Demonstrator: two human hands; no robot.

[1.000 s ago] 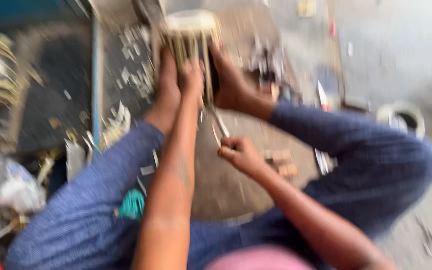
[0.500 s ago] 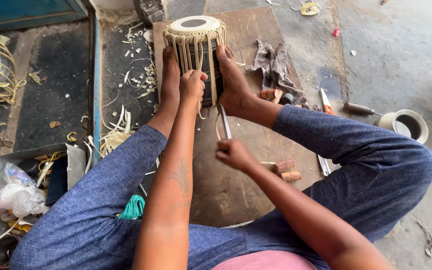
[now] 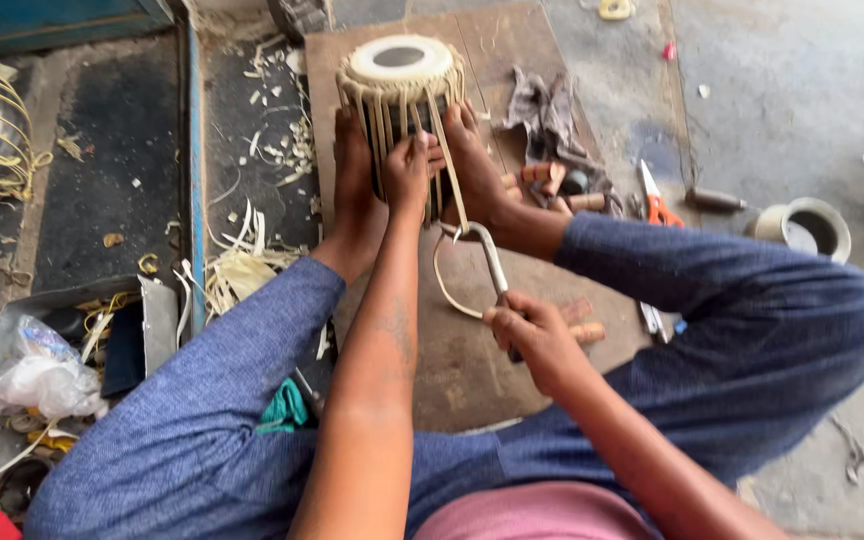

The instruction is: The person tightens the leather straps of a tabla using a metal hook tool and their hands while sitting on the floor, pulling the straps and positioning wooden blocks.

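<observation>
Now your right hand (image 3: 532,335), fist closed on the hook tool (image 3: 487,260), has drawn back, tautening the strap (image 3: 449,165); left hand (image 3: 409,170) fingers pinch the drum (image 3: 402,90) lacing.

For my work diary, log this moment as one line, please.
left hand: pressed on small drum lacing | right hand: grip shut on metal hook tool pulling strap | feet: bracing drum | board: under drum

Cream drum (image 3: 399,85) w/ black centre, blue jeans (image 3: 742,300), orange-handled scissors (image 3: 657,200), brown board (image 3: 472,350).
</observation>
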